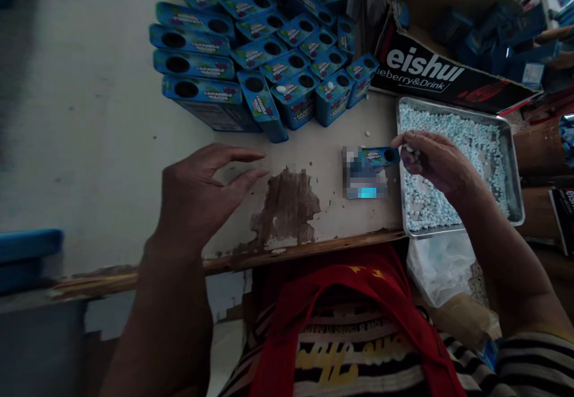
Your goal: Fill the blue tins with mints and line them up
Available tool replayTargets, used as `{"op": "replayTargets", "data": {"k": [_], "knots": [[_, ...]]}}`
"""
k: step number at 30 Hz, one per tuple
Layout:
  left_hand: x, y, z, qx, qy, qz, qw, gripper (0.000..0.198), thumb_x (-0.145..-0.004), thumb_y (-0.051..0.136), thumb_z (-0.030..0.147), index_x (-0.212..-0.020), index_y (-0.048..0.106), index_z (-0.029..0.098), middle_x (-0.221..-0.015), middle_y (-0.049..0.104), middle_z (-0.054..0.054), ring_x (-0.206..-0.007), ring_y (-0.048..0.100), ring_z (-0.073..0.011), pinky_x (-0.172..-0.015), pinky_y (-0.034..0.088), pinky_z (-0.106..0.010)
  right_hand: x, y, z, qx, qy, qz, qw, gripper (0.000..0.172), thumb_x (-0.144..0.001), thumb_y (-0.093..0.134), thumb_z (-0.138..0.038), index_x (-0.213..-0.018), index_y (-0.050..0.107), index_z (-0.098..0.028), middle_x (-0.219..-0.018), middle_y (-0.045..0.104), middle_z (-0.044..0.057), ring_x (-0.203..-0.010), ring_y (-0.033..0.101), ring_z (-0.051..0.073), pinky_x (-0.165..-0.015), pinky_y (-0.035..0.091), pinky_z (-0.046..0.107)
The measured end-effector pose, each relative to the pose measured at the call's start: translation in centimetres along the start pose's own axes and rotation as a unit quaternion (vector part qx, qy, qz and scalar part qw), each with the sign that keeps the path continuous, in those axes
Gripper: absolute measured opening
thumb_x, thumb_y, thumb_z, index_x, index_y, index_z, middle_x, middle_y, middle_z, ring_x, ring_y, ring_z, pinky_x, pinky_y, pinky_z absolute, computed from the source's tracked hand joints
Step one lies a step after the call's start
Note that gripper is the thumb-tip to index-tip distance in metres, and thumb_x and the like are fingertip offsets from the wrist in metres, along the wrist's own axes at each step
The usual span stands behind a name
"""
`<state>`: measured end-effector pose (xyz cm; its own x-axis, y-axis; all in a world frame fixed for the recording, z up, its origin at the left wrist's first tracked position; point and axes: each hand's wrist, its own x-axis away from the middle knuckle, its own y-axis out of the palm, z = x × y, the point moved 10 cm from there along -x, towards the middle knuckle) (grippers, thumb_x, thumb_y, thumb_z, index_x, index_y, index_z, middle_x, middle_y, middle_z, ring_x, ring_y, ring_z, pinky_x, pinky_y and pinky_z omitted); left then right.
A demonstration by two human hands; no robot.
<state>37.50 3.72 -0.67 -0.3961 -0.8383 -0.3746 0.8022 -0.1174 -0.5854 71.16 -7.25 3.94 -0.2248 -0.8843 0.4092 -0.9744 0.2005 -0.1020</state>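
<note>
Several pale candies (411, 152) are gripped in my right hand (434, 159), at the blue box (374, 156) near the metal tray (519, 205); I see my left hand (197, 185) above the table (107, 140), thumb and fingers parted.

The person's left hand (192, 179) hovers over a pale, worn table (103, 116), thumb and fingers parted, left of a brown patch (289, 205) of peeled surface. The right hand (433, 158) pinches small white pieces (411, 150) at the left edge of a metal tray (516, 173) spread with pale candies (430, 208). Its fingertips are close to the holed end of a single blue box (375, 157), beside a pixelated object (354, 182). Beyond, blue boxes (253, 55) marked "Caramelo Macizo" stand packed together, round dark holes in their tops. At upper right is an open, filled carton (448, 74); below, red straps (274, 337) cross a striped shirt (341, 307)
</note>
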Motion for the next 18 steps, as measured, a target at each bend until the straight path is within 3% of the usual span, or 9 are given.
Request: {"op": "replayTargets", "data": {"k": [3,7,15,18], "knots": [[-0.1,0.2,0.2,-0.004,0.010,-0.001,1.000,0.026,-0.100,0.080,0.048,-0.110,0.088,0.025,-0.107,0.088,-0.003,-0.098,0.085,-0.0251,-0.059,0.053,-0.027,0.1,0.1,0.0,0.024,-0.001,-0.011,1.000,0.027,-0.095,0.086,-0.042,-0.090,0.077,-0.017,-0.069,0.053,-0.001,-0.061,0.041,0.011,-0.051,0.027,0.024],[-0.2,0.3,0.2,-0.017,0.015,-0.013,1.000,0.031,-0.102,0.077,0.050,-0.113,0.088,0.023,-0.111,0.087,-0.005,-0.101,0.085,-0.0260,-0.056,0.052,-0.027,0.5,0.6,-0.5,0.042,-0.017,-0.026,0.999,0.024,-0.098,0.084,-0.040,-0.100,0.079,-0.016,-0.069,0.051,-0.003,-0.062,0.039,0.011,-0.053,0.026,0.024],[-0.5,0.7,0.4,-0.017,-0.014,-0.032,0.999,0.035,-0.104,0.073,0.054,-0.115,0.088,0.025,-0.114,0.087,-0.004,-0.105,0.084,-0.0243,-0.055,0.050,-0.024,0.0,1.2,-0.1,0.025,-0.034,-0.061,0.997,0.047,-0.088,0.097,-0.055,-0.107,0.074,-0.018,-0.067,0.046,-0.008,-0.059,0.034,0.009,-0.051,0.020,0.025],[-0.9,0.7,1.2,-0.009,-0.011,-0.031,0.999,0.031,-0.101,0.077,0.053,-0.113,0.087,0.026,-0.114,0.088,-0.003,-0.105,0.084,-0.0251,-0.066,0.059,-0.027,-0.1,0.4,-0.5,0.014,-0.043,-0.038,0.998,0.046,-0.088,0.098,-0.055,-0.103,0.072,-0.021,-0.067,0.045,-0.008,-0.058,0.035,0.009,-0.050,0.021,0.025]]}}
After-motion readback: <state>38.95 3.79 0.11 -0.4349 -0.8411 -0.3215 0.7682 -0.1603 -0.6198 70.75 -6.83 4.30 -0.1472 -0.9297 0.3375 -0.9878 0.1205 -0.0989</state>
